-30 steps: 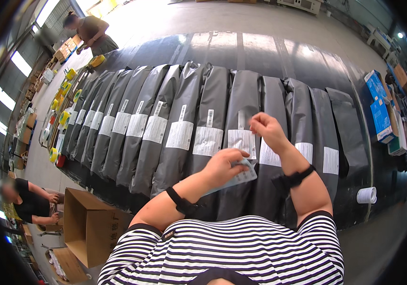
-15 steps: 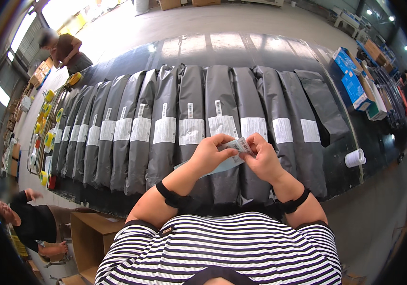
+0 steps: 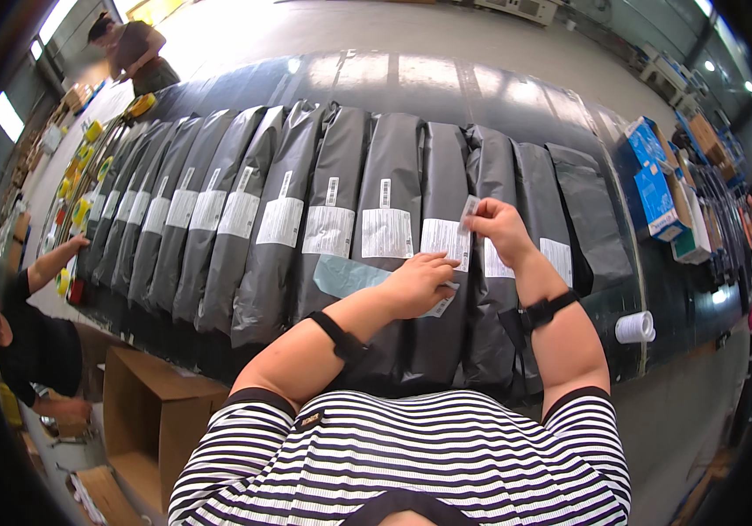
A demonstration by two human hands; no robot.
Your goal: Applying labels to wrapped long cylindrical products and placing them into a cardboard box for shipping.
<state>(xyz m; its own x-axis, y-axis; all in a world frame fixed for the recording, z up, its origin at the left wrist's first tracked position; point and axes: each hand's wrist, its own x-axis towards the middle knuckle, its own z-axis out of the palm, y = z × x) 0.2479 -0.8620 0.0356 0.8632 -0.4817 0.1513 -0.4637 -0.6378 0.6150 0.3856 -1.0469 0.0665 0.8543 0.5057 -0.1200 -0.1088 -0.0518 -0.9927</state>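
Observation:
A long row of grey plastic mailer bags (image 3: 392, 188) lies side by side on a dark table (image 3: 481, 83), most with a white label. My right hand (image 3: 500, 230) pinches a small white barcode sticker (image 3: 469, 209) above one bag. My left hand (image 3: 420, 282) presses flat on the white label (image 3: 442, 238) of that bag and rests on a pale blue backing sheet (image 3: 347, 273). Both wrists wear black bands.
A white tape roll (image 3: 634, 327) lies at the table's right end, blue boxes (image 3: 654, 180) beyond it. Open cardboard boxes (image 3: 149, 419) stand on the floor at my left. One person (image 3: 21, 337) crouches at left, another (image 3: 136, 54) stands at the far left end.
My hands were together peeling a sticker off the sheet. Now the right hand has lifted away with the sticker and the left has dropped onto the bag's label.

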